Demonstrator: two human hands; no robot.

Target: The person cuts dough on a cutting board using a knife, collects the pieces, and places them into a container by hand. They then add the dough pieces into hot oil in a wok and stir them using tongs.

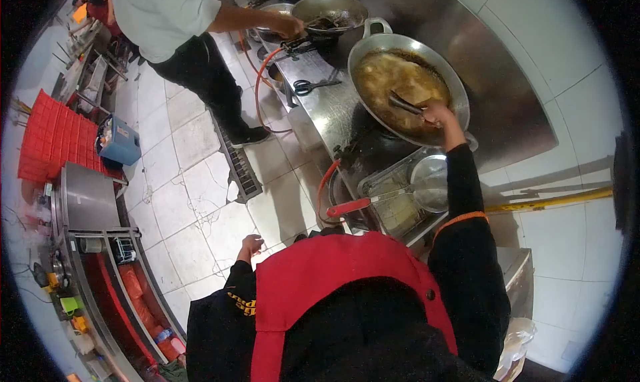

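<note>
My right hand (438, 113) is closed around a dark utensil (404, 103) over a large metal wok (460, 92). The utensil's far end is hard to make out against the wok's contents. Bubbling brown oil (381, 72) fills much of the wok, with a pale foamy patch where something fries. My left hand (251, 243) hangs low beside my red apron (347, 252), above the tiled floor. Its fingers are loosely bent and apart, and nothing shows in them.
A strainer with a red handle (349, 207) rests across a wire-rack tray (393, 212). Black scissors (315, 86) lie on the steel counter (327, 112). A co-worker's hand (289, 27) works at a second wok (331, 9). Orange gas hoses (260, 82) hang near the floor grate (235, 159).
</note>
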